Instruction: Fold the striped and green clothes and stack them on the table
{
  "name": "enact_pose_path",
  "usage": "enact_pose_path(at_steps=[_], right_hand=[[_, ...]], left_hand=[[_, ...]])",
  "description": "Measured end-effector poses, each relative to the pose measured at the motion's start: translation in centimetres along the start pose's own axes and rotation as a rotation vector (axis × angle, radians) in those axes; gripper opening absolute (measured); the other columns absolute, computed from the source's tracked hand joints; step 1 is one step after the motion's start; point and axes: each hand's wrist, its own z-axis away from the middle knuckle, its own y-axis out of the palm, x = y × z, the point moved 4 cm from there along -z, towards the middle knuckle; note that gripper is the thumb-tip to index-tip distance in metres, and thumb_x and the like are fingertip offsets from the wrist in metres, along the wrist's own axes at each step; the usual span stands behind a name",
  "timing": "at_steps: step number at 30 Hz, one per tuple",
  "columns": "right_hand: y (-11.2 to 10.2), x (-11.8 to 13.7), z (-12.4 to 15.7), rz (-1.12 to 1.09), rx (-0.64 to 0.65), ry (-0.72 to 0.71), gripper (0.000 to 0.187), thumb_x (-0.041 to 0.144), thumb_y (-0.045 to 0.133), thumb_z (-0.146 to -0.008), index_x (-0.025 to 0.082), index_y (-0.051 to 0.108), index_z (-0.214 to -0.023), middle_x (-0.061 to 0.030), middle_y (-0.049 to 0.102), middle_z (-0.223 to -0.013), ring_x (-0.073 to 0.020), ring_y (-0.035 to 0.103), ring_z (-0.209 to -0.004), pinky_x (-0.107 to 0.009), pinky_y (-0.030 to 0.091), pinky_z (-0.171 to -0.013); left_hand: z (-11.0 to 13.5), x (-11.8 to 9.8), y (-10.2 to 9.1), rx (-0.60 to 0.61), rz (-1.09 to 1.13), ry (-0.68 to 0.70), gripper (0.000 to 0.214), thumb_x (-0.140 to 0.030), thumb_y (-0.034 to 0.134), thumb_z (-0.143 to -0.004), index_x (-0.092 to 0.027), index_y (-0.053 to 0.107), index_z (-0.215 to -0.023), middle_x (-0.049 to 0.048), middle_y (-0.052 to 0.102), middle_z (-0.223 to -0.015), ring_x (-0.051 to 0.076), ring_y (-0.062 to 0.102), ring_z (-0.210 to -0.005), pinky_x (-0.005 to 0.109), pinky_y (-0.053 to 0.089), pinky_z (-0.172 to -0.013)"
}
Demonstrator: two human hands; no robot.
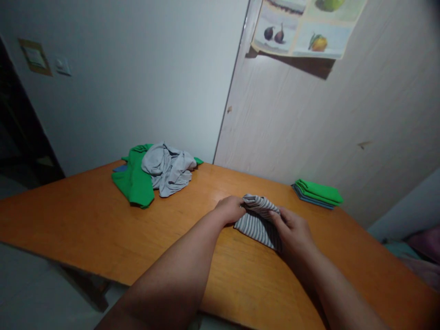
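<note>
A grey-and-white striped cloth (256, 225), partly folded, lies on the wooden table in front of me. Its far edge is lifted and doubled over towards me. My left hand (231, 209) grips the left end of that fold, fingertips hidden behind the fabric. At the right end, my right hand (292, 227) pinches the fold between thumb and fingers. Whether the cloth is a garment or a plain piece of fabric I cannot tell.
A loose heap with a green cloth (135, 183) and a grey cloth (168, 167) lies at the table's back left. Folded green fabric (318, 191) tops a neat stack at the back right. The table (85, 220) meets a wall behind, where a fruit poster (302, 27) hangs.
</note>
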Motion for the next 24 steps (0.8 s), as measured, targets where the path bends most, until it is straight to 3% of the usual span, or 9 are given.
enact_pose_path(at_steps=[5, 9, 16, 21, 24], right_hand=[[-0.8, 3.1, 0.8, 0.328, 0.028, -0.284, 0.035, 0.045, 0.048, -0.097, 0.025, 0.073, -0.109, -0.0097, 0.069, -0.095, -0.0266, 0.06, -0.092, -0.037, 0.044, -0.079], [-0.3, 4.3, 1.6, 0.429, 0.113, -0.369, 0.028, 0.041, 0.052, -0.096, 0.024, 0.074, -0.103, -0.0089, 0.065, -0.089, -0.0251, 0.057, -0.087, -0.036, 0.04, -0.076], [0.5, 5.4, 2.7, 0.38, 0.269, -0.369, 0.027, 0.045, 0.059, -0.092, 0.025, 0.075, -0.101, -0.0066, 0.066, -0.086, -0.0218, 0.058, -0.082, -0.033, 0.04, -0.073], [0.4, 5.2, 2.4, 0.278, 0.265, -0.333, 0.03, 0.04, 0.05, -0.097, 0.025, 0.076, -0.096, -0.0058, 0.07, -0.085, -0.0206, 0.061, -0.08, -0.032, 0.042, -0.074], [0.1, 4.4, 2.0, 0.193, 0.193, -0.275, 0.033, 0.039, 0.045, -0.098, 0.025, 0.073, -0.091, -0.0051, 0.071, -0.086, -0.0205, 0.062, -0.08, -0.031, 0.043, -0.072]], left_hand=[[-0.2, 0.4, 0.4, 0.006, 0.019, -0.021, 0.021, -0.025, 0.067, -0.08, -0.023, 0.079, -0.096, 0.0073, 0.078, -0.099, 0.022, 0.068, -0.085, 0.026, 0.046, -0.07], [-0.3, 0.6, 0.2, 0.011, 0.018, -0.021, 0.018, -0.02, 0.062, -0.082, -0.019, 0.079, -0.09, 0.0085, 0.078, -0.095, 0.021, 0.067, -0.081, 0.026, 0.045, -0.069], [-0.6, 1.1, -0.4, -0.035, 0.05, -0.099, 0.017, -0.015, 0.057, -0.082, -0.016, 0.074, -0.081, 0.0063, 0.076, -0.085, 0.018, 0.064, -0.078, 0.024, 0.043, -0.068], [-0.3, 0.6, -1.6, -0.09, 0.114, -0.162, 0.037, -0.037, 0.044, -0.096, -0.014, 0.067, -0.079, 0.0056, 0.067, -0.07, 0.016, 0.059, -0.065, 0.024, 0.04, -0.057], [0.3, -0.1, -2.2, -0.068, 0.178, -0.156, 0.027, -0.04, 0.053, -0.09, -0.016, 0.062, -0.083, 0.0004, 0.061, -0.067, 0.013, 0.054, -0.059, 0.023, 0.035, -0.052]])
